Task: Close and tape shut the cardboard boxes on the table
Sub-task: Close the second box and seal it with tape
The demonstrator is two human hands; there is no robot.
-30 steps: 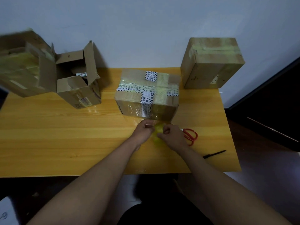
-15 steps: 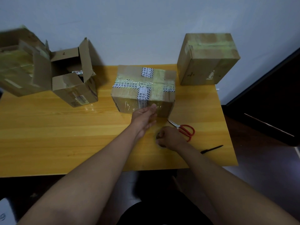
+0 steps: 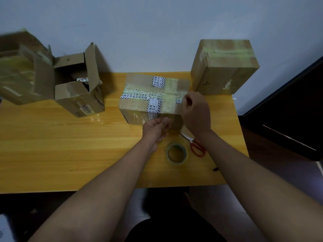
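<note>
Two hands work on the middle box (image 3: 153, 100): the right hand (image 3: 195, 110) pinches clear tape on top, the left hand (image 3: 155, 128) should press flat fingers down the near side.

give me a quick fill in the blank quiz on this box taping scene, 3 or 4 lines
1. The tape roll lies flat on the table, held by ____ hand.
2. The scissors have ____ handles.
3. The box left of the middle box has its flaps ____.
4. The right hand is at the ____ box, and the left hand is at its front.

Missing words: neither; red; open; middle
</note>
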